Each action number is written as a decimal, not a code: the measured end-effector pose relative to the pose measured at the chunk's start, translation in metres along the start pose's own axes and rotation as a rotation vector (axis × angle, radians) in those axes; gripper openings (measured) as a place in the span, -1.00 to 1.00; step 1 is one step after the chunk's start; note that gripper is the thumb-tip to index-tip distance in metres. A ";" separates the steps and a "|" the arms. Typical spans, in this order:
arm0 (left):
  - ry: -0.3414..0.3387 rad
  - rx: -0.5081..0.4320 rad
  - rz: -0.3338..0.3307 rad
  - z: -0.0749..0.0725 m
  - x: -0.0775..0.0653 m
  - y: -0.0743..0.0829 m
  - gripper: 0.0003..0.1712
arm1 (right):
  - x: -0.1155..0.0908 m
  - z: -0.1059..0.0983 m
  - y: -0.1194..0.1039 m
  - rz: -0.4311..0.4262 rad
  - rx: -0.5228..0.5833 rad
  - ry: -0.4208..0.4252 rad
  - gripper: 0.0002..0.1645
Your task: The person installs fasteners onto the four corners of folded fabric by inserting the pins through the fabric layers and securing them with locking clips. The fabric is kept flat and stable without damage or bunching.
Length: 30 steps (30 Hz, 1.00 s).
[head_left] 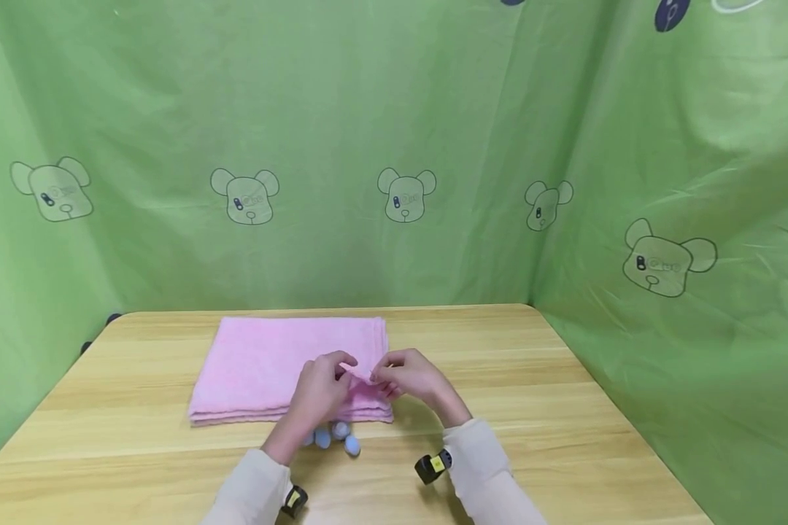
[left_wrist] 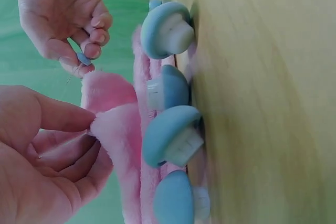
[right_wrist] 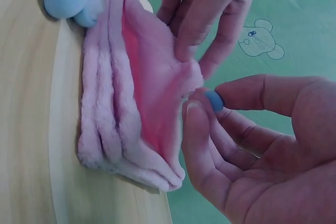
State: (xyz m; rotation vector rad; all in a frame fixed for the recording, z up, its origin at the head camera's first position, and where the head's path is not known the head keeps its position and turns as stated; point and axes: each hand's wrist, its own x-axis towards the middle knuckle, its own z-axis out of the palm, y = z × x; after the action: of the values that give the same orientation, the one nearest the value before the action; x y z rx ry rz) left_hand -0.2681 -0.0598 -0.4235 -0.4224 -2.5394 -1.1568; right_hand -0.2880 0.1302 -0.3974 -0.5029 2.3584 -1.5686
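A folded pink plush blanket [head_left: 269, 357] lies on the table, its upper layer raised near the right front corner. My left hand [head_left: 318, 390] pinches the raised edge between thumb and fingers. Close beside it, my right hand [head_left: 412, 373] grips a small blue piece [right_wrist: 214, 100] with thumb and fingertips, right at the blanket's lifted edge. Fingers hide most of that piece. Several mushroom-shaped clips [left_wrist: 173, 135] with blue caps and whitish stems lie along the blanket's front edge, below my left wrist in the head view.
The light wood table [head_left: 499, 408] reaches to a green curtain [head_left: 328, 109] with bear-head prints behind and at both sides. Each wrist wears a dark camera, one [head_left: 294, 502] on the left and one [head_left: 431, 467] on the right.
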 end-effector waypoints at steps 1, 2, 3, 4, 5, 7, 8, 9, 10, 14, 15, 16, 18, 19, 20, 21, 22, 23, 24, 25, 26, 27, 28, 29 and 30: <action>0.000 -0.006 -0.005 -0.001 0.000 0.000 -0.75 | 0.000 0.001 0.000 -0.001 0.004 -0.006 -0.84; 0.002 -0.004 -0.008 -0.001 0.001 0.000 -0.74 | 0.001 0.001 0.000 -0.002 0.010 -0.012 -0.84; 0.003 -0.003 -0.017 -0.002 0.001 0.000 -0.75 | 0.001 0.001 0.000 -0.002 0.019 -0.016 -0.83; 0.006 0.004 -0.021 -0.002 0.002 0.000 -0.76 | 0.001 0.000 0.000 -0.003 0.026 -0.022 -0.83; 0.008 0.008 -0.024 -0.002 0.002 0.000 -0.78 | 0.001 0.000 0.000 -0.003 0.028 -0.028 -0.82; 0.012 0.013 -0.035 -0.002 0.003 -0.001 -0.82 | 0.001 0.000 0.001 0.007 0.034 -0.049 -0.79; 0.013 0.016 -0.034 -0.002 0.003 -0.001 -0.84 | 0.001 -0.001 0.001 0.011 0.026 -0.055 -0.77; 0.014 0.017 -0.038 -0.002 0.003 -0.001 -0.86 | 0.001 0.000 0.002 0.013 0.014 -0.059 -0.74; 0.013 0.019 -0.042 -0.002 0.003 -0.001 -0.87 | 0.001 0.000 0.002 0.013 -0.004 -0.059 -0.71; 0.007 0.011 -0.053 -0.003 0.003 0.001 -0.91 | 0.001 0.004 0.002 0.003 -0.072 -0.015 -0.60; 0.008 0.013 -0.051 -0.003 0.003 0.002 -0.91 | 0.001 0.005 0.002 -0.005 -0.085 -0.001 -0.59; 0.009 0.014 -0.046 -0.003 0.002 0.002 -0.92 | 0.001 0.006 0.002 -0.006 -0.093 0.012 -0.61; 0.016 0.010 -0.037 -0.003 0.002 0.002 -0.93 | 0.001 0.008 0.002 -0.005 -0.093 0.027 -0.68; 0.020 0.008 -0.029 -0.003 0.002 0.002 -0.94 | 0.001 0.009 0.002 -0.002 -0.085 0.029 -0.71; 0.022 0.000 -0.027 -0.003 0.002 0.002 -0.94 | 0.001 0.009 0.002 0.000 -0.080 0.029 -0.75; 0.023 -0.006 -0.026 -0.003 0.003 0.002 -0.95 | 0.002 0.010 0.002 0.001 -0.074 0.027 -0.78; 0.020 -0.017 -0.031 -0.003 0.003 0.003 -0.95 | 0.003 0.010 0.003 0.006 -0.066 0.025 -0.79; 0.018 -0.025 -0.035 -0.004 0.003 0.003 -0.94 | 0.003 0.011 0.003 0.004 -0.060 0.022 -0.80; 0.014 -0.033 -0.041 -0.004 0.003 0.004 -0.94 | 0.003 0.011 0.004 0.007 -0.054 0.019 -0.81; 0.010 -0.033 -0.039 -0.005 0.003 0.004 -0.93 | 0.004 0.012 0.004 0.008 -0.053 0.015 -0.81; 0.006 -0.038 -0.047 -0.005 0.003 0.004 -0.93 | 0.004 0.012 0.005 0.008 -0.051 0.013 -0.80; 0.004 -0.039 -0.047 -0.006 0.002 0.004 -0.92 | 0.005 0.012 0.005 0.009 -0.050 0.010 -0.80; 0.000 -0.043 -0.049 -0.006 0.002 0.005 -0.90 | 0.005 0.012 0.005 0.010 -0.052 0.009 -0.80; -0.001 -0.042 -0.045 -0.006 0.002 0.005 -0.89 | 0.005 0.013 0.006 0.011 -0.053 0.007 -0.80; -0.002 -0.040 -0.040 -0.006 0.002 0.005 -0.88 | 0.005 0.013 0.006 0.013 -0.054 0.008 -0.80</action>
State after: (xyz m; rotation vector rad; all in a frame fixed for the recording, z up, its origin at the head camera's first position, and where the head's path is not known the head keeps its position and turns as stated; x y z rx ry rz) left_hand -0.2670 -0.0613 -0.4156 -0.3838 -2.5412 -1.2242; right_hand -0.2886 0.1192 -0.4079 -0.4929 2.4102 -1.5074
